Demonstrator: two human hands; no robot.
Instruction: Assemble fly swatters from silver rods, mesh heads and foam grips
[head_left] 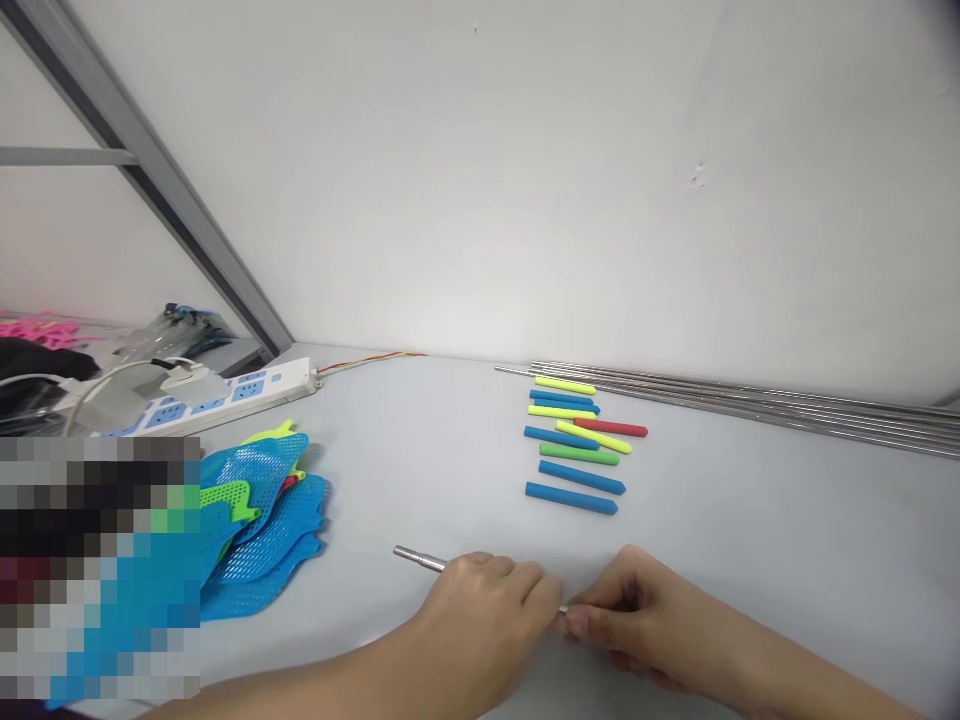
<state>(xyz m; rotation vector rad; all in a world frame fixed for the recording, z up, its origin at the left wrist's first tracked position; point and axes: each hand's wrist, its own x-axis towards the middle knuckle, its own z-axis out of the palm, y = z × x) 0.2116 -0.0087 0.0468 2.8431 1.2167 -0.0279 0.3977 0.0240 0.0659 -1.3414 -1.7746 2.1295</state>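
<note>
A thin silver metal rod (420, 558) lies across the front of the table, its thicker stepped end sticking out to the left. Wrapped around its middle is my left hand (495, 625), closed with the knuckles up. Just to the right, my right hand (622, 620) pinches the rod's thinner part between thumb and fingers. A short bit of metal shows between the two hands; the rod's right end is hidden. Beyond them lie several coloured plastic tubes with pointed tips, among them a blue tube (571, 498), a green tube (579, 455) and a red tube (615, 428).
Perforated plastic swatter heads (262, 530), mostly blue, are heaped at the left, partly behind a pixelated patch. A white power strip (240, 397) with plugs stands behind them. Along the wall at the back right runs a bundle of long metal rods (750, 400).
</note>
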